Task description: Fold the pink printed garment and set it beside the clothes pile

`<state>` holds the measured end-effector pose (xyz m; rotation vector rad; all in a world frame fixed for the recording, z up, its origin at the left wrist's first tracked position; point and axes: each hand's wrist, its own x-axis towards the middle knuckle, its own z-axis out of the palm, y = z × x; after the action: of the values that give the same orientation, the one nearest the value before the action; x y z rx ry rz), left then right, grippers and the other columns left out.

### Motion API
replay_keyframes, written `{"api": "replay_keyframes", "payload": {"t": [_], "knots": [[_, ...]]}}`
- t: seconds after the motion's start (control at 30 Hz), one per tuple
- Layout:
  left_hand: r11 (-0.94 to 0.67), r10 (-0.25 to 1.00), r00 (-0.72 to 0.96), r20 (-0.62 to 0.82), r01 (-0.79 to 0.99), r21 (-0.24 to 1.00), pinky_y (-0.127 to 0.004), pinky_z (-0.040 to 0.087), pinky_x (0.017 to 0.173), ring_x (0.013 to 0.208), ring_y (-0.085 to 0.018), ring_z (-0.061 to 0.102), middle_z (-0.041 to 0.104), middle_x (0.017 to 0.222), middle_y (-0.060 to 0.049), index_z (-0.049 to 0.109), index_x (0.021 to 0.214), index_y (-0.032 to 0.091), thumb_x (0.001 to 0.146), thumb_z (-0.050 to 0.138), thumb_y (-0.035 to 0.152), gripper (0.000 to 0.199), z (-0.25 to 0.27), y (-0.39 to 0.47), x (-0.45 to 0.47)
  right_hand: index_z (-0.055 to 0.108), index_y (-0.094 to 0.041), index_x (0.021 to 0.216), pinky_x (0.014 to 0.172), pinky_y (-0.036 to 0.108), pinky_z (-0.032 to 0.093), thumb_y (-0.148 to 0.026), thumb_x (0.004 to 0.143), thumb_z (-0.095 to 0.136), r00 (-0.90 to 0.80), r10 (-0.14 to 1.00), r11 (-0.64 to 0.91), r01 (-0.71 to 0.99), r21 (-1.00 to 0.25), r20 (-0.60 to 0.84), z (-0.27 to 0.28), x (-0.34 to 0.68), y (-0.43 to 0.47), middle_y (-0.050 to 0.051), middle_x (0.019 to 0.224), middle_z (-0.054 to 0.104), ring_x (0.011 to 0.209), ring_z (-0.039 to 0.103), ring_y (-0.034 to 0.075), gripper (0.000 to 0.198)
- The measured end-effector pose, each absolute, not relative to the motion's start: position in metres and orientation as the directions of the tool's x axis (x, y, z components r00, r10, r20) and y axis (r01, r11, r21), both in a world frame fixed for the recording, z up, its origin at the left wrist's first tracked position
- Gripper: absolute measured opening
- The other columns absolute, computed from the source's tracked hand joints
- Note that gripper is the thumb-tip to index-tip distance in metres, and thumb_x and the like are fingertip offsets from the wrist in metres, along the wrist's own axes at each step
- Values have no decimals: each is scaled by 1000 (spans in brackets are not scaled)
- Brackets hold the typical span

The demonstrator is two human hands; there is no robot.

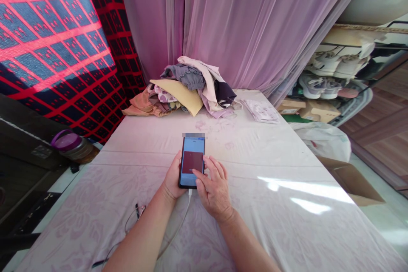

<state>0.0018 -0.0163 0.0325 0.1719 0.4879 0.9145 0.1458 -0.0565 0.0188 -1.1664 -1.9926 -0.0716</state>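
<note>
A smartphone [192,162] with a lit screen is upright in my left hand [174,177], whose fingers wrap around its left side and lower back. My right hand [215,187] is at the phone's right edge, fingers apart, its index fingertip on the lower part of the screen. The screen shows a blue page with a dark reddish panel; its text is too small to read. A white charging cable [183,221] runs from the phone's bottom end down between my forearms.
A heap of clothes [188,85] lies at the bed's far end, beside a folded floral cloth [260,110]. Eyeglasses [137,212] rest near my left forearm. Purple curtains [229,21] hang behind. Shoes [321,87] and an open cardboard box [353,180] are right; a purple-lidded jar [74,146] is left.
</note>
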Motion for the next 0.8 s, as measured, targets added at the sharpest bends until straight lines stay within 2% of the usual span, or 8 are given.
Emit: {"api": "replay_keyframes", "payload": {"t": [0.33,0.8], "knots": [[599,800,519,-301,-721,349,-40,51,90,91,-26,70,73,102,-14,65,119,10,95,34,53,58,32,-16,2,67,-30,112,108,49,32,-26,89,53,-250,703,571,757,-319,666,18,146,-56,6,145,44,132,40,27,28],[602,795,503,-338,-720,345,-39,50,90,93,-26,69,72,105,-15,63,121,8,96,31,52,60,40,-17,4,67,-29,112,107,50,33,-25,91,48,-251,706,577,746,-333,662,19,146,-56,7,144,44,133,38,27,28]]}}
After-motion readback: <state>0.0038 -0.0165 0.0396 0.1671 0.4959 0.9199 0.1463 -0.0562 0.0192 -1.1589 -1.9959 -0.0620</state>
